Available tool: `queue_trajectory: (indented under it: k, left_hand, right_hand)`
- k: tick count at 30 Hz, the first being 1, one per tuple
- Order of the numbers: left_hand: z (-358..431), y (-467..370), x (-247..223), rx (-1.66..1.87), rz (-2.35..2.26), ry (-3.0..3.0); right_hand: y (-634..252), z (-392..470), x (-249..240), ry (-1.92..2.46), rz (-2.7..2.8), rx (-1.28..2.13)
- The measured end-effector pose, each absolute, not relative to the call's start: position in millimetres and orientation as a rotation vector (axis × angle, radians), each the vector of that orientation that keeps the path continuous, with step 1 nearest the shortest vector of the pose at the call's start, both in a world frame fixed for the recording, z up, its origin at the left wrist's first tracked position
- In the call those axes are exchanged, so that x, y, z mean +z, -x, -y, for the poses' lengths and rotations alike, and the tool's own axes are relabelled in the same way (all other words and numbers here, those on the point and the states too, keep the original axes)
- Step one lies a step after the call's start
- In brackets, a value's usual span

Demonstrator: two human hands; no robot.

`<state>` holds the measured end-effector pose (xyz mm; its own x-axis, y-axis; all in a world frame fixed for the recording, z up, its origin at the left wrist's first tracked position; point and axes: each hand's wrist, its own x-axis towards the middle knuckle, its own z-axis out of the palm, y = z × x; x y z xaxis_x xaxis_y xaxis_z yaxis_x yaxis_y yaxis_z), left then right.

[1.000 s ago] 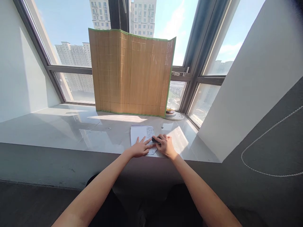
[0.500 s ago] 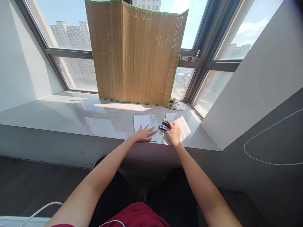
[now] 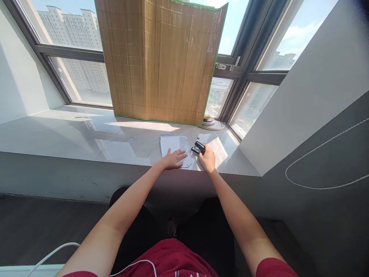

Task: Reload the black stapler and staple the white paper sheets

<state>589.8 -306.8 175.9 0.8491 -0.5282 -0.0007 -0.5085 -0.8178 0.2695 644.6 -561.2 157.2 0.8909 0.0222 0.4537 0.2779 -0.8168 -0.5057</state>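
White paper sheets (image 3: 170, 143) with a block of print on the right side lie on the window sill. Across their lower part rests my left hand (image 3: 173, 159), palm down with its fingers spread. Just to the right, a black stapler (image 3: 198, 147) is gripped in my right hand (image 3: 208, 157), its jaws pointing left toward the paper's right edge. A small gap shows between the stapler and the paper. My fingers cover the stapler's rear end.
The pale tiled sill (image 3: 138, 148) ends at a front edge just below my hands. A bamboo mat (image 3: 164, 65) with green edging stands against the window. Stacked round plates or discs (image 3: 211, 124) sit in the right corner. A beaded cord (image 3: 311, 187) hangs at right.
My right hand has shifted its hold toward the stapler's rear, and the stapler's top now angles up more clearly. My left hand stays flat on the paper. The whole view has shifted slightly.
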Motion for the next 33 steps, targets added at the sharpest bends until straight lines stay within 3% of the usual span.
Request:
queue_trajectory:
  k: [11, 20, 27, 33]
  left_hand:
    - [304.6, -584.9, 178.7, 0.339, 0.849, -2.741]
    - [301.2, -588.0, 169.4, 0.156, 0.795, -2.870]
    - [275.4, -579.3, 186.8, 0.451, 0.299, -2.838]
    - [143.6, -570.6, 197.6, 0.288, -0.336, -3.001]
  right_hand:
    - [-671.3, 509.4, 169.9, 2.326, 0.128, -0.616]
    - [-674.4, 414.0, 172.4, 2.464, 0.407, -0.362]
    - [-656.0, 473.8, 163.5, 2.507, 0.377, -0.455]
    - [-656.4, 561.6, 153.2, 2.505, 0.263, -0.583]
